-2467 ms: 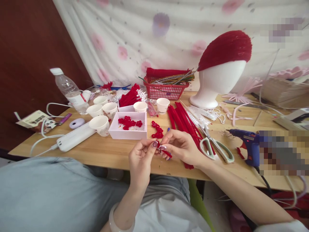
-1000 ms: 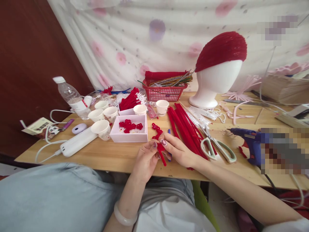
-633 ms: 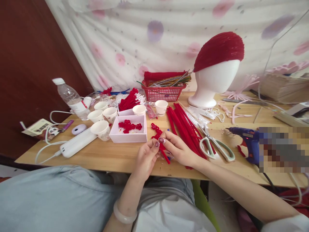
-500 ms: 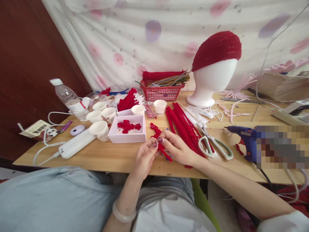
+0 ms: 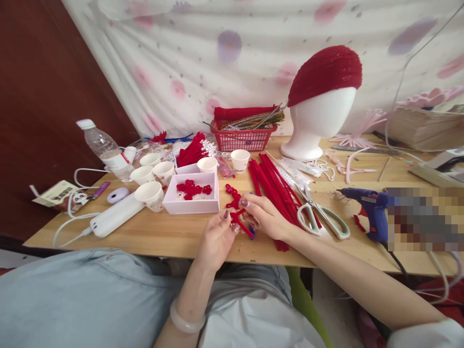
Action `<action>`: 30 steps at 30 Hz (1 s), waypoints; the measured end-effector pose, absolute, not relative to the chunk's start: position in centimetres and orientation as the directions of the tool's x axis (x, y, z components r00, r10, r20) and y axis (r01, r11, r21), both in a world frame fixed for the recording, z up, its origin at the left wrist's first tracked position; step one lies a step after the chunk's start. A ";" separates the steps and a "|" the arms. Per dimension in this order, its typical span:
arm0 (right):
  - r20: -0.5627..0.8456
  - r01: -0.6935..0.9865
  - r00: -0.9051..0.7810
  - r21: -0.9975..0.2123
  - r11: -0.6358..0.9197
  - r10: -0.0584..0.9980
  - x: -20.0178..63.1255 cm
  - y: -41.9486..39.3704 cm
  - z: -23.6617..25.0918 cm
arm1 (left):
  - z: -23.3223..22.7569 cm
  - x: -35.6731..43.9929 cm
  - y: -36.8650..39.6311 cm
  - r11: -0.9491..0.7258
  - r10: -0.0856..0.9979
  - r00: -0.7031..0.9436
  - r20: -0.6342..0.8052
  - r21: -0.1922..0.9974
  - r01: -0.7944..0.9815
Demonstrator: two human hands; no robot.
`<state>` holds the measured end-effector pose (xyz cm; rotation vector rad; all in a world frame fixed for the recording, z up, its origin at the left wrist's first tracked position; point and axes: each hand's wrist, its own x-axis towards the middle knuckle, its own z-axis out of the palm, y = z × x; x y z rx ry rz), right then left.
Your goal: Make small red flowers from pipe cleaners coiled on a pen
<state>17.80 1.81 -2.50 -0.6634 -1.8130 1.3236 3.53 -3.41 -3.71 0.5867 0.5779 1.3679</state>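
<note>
Two hands meet at the lower centre of the frame, just above the wooden desk (image 5: 163,234): the left hand (image 5: 216,238) and right hand (image 5: 266,216) both pinch one short fuzzy red pipe-cleaner piece (image 5: 239,223) between fingertips, seemingly to bend it. Finished red curls (image 5: 232,196) and a pale pink box (image 5: 192,199) lie just above, the loose red pipe-cleaner stems (image 5: 275,186) and green-handled scissors (image 5: 322,217) to the right, likely for easy reach.

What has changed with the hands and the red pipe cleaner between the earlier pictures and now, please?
Both hands came down from above the table edge to rest low by the loose red flowers. The left hand and right hand still pinch the red pipe cleaner, now bent further. The pink box, scissors and glue gun stayed put.
</note>
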 end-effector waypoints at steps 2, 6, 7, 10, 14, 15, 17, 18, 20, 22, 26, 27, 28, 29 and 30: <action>0.303 -0.021 -0.564 -0.935 0.354 0.768 17.8 1.6 -2.0 | -3.9 3.6 -3.4 0.112 0.991 0.128 -0.028 0.685 -0.720; 0.274 -0.053 -0.612 -0.950 0.307 0.742 17.9 1.1 -1.3 | -3.9 3.7 -3.6 0.212 0.977 0.194 -0.090 0.532 -0.820; 0.237 -0.077 -0.636 -0.966 0.245 0.734 18.0 1.1 -1.1 | -3.9 3.8 -3.6 0.269 0.963 0.246 -0.110 0.454 -0.849; 0.151 -0.131 -0.688 -0.988 0.083 0.710 18.5 1.2 -0.9 | -3.8 4.2 -3.7 0.402 0.916 0.385 -0.113 0.257 -0.879; 0.120 -0.130 -0.738 -0.991 0.034 0.664 19.0 1.5 -1.0 | -3.8 4.5 -3.8 0.420 0.907 0.413 -0.076 0.213 -0.882; 0.124 -0.119 -0.749 -0.992 0.051 0.651 19.0 1.6 -1.0 | -3.7 4.5 -3.8 0.406 0.913 0.402 -0.071 0.239 -0.882; 0.178 -0.077 -0.746 -0.980 0.183 0.642 19.1 1.8 -0.8 | -3.7 4.5 -3.7 0.321 0.945 0.323 -0.054 0.345 -0.882; 0.239 -0.043 -0.725 -0.952 0.305 0.646 19.2 1.9 -0.6 | -3.7 4.5 -3.7 0.250 0.966 0.256 -0.041 0.413 -0.876; 0.416 0.057 -0.653 -0.807 0.588 0.633 19.3 2.1 -0.1 | -3.7 4.4 -3.6 0.109 0.993 0.118 -0.017 0.532 -0.840; 0.580 0.168 -0.598 -0.584 0.794 0.554 19.5 2.1 0.4 | -3.8 4.2 -3.6 0.041 0.999 0.041 -0.014 0.603 -0.797; 0.653 0.293 -0.663 -0.223 0.930 0.365 19.4 1.9 0.5 | -4.0 4.0 -3.4 0.040 0.999 0.041 -0.014 0.653 -0.756; 0.650 0.307 -0.683 -0.158 0.939 0.333 19.2 1.8 0.2 | -4.0 4.0 -3.4 0.043 0.999 0.048 -0.011 0.666 -0.745; 0.646 0.318 -0.698 -0.107 0.942 0.309 19.1 1.8 0.0 | -4.0 4.0 -3.3 0.043 0.999 0.052 -0.008 0.678 -0.734; 0.644 0.324 -0.708 -0.072 0.943 0.292 19.0 1.8 -0.3 | -4.1 4.0 -3.2 0.041 0.999 0.052 -0.005 0.689 -0.723; 0.642 0.326 -0.714 -0.050 0.944 0.280 18.9 1.9 -0.5 | -4.1 4.1 -3.2 0.036 0.999 0.048 -0.002 0.697 -0.716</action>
